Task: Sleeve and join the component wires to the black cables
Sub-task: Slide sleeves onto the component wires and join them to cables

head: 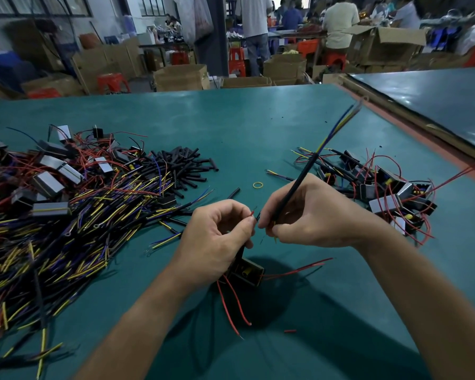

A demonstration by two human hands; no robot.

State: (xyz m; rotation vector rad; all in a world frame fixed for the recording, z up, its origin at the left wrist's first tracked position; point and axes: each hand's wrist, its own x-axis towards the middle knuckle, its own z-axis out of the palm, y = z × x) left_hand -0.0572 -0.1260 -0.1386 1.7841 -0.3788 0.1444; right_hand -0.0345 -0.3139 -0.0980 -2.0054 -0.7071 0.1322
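Forearms (pixel 137 325) reach over the tabletop (pixel 258 127) beside the big wire pile (pixel 80 229), far edge (pixel 176 92) well apart; left grip (pixel 217 237) pinches a red wire (pixel 252 213), right grip (pixel 313 215) clamps a black cable (pixel 298 185).

We see a workshop: green-matted surface (pixel 231 119), 2nd dark surface (pixel 436 94) at right. Behind: cardboard boxes (pixel 180 76), red plastic stools (pixel 112 82), windows (pixel 151 5) top left, people at far benches, blurred.

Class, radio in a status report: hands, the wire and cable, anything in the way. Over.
Left hand pinches red wire at its tip, black component below it. Right hand grips black cable, ends close together. Nothing between them; rubber band lies beyond.
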